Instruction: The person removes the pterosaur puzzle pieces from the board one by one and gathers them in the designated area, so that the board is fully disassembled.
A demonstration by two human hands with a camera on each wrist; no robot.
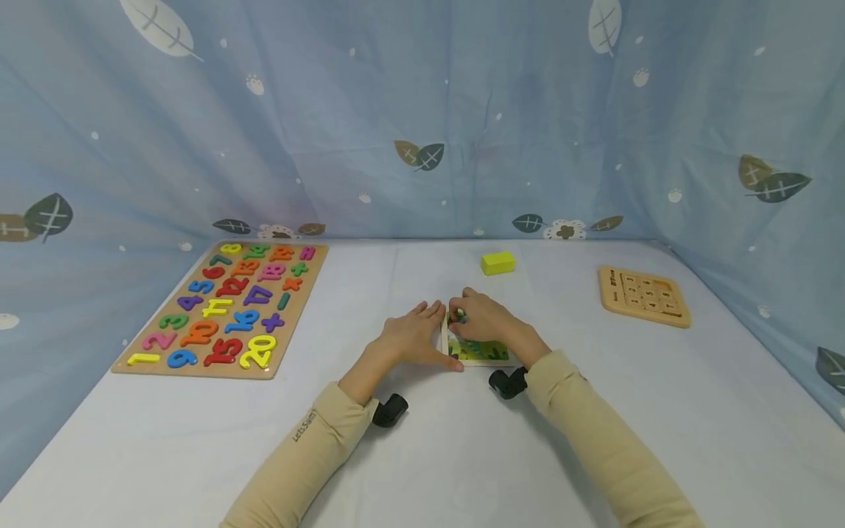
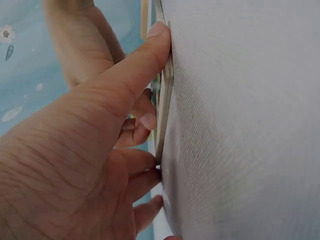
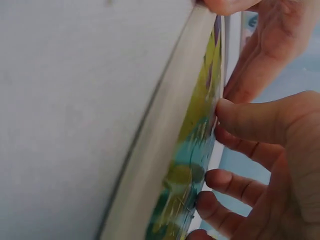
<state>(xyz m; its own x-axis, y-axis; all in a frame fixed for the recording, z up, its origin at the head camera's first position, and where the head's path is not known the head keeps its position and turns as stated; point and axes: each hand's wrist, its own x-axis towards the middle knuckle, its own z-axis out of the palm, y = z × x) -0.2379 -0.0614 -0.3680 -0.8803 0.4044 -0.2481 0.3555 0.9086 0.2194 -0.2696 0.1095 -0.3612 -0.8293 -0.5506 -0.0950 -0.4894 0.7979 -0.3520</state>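
Observation:
A small flat picture board (image 1: 485, 350) with a pale rim and a green and yellow printed scene lies between the hands. The left hand (image 1: 414, 337) rests along its left side, fingers extended; its thumb touches the near edge in the left wrist view. Over the upper part of the board, the right hand (image 1: 487, 317) has bent fingers, their tips against the picture in the right wrist view. A small dark green patch shows between its thumb and fingers; whether this is a loose piece or the print is unclear. The board's far side is hidden by the right hand.
On the left lies a wooden number board (image 1: 280, 350) with colourful numerals. A yellow-green block (image 1: 498, 262) sits beyond the hands, and a wooden number-tile tray (image 1: 645, 296) lies at the right. A patterned blue cloth (image 1: 422, 110) hangs behind the white tabletop (image 1: 422, 469).

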